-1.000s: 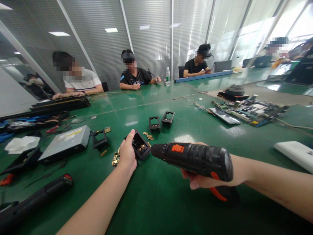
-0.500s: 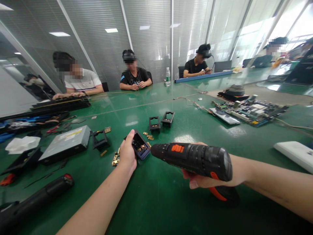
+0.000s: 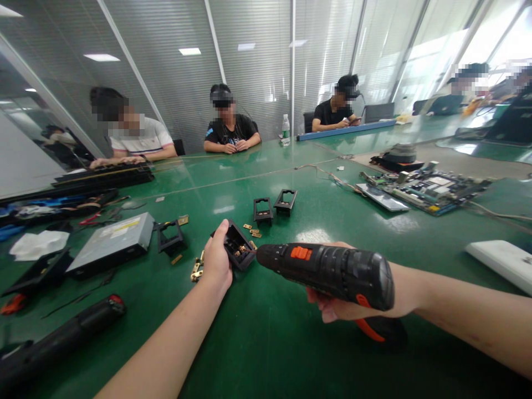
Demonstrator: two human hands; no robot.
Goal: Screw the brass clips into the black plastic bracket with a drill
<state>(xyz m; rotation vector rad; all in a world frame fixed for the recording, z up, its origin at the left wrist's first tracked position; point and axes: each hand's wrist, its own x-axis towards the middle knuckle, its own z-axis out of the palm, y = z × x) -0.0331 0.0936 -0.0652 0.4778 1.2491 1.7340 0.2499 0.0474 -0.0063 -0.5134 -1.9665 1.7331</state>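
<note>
My left hand is closed around a black plastic frame, thumb over its upper edge, tilted on the green table. Brass pieces show inside this frame. My right hand grips a black cordless drill with orange switches, its nose pointing left at the frame's inside. The bit's tip is too small to make out exactly. Small brass plates lie just beyond the frame, and more brass pieces are beside my left hand. Two similar black frames stand farther back.
On the left are a grey disc drive, another black frame and a black cylindrical tool. Circuit boards and a white box lie to the right. Several people sit across the table, near a water bottle.
Almost nothing differs. The drill and both my hands hold the same position, with the drill's nose still at the frame.
</note>
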